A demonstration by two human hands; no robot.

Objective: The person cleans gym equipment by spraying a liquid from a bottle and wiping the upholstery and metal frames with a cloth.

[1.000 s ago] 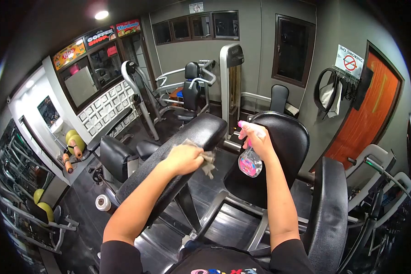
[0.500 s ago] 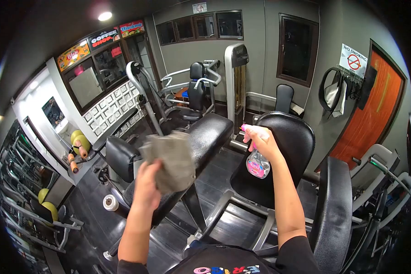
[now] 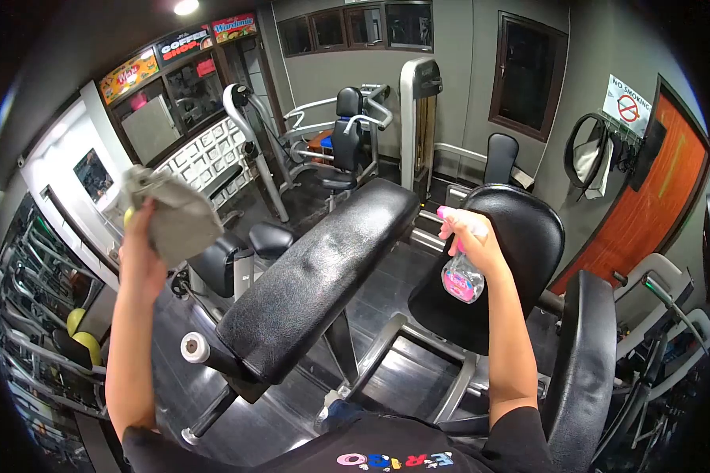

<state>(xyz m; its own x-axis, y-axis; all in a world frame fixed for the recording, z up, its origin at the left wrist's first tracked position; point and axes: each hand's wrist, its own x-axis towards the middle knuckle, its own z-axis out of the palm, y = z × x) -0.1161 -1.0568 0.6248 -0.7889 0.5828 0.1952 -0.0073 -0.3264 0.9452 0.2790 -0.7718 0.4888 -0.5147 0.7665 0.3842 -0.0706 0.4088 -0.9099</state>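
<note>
In a gym, left hand (image 3: 139, 251) grips one grey cloth (image 3: 175, 216), right hand (image 3: 475, 240) one spray bottle (image 3: 461, 283).

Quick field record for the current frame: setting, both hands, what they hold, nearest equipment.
setting: gym room with weight machines
left hand: raised in the air, gripping a grey cloth, apart from the pad
right hand: gripping a spray bottle with pink liquid, nozzle pointing left
nearest equipment: long black pad, tilted, between the two hands
behind right hand: black seat
right wall: no-smoking sign, orange door
</note>
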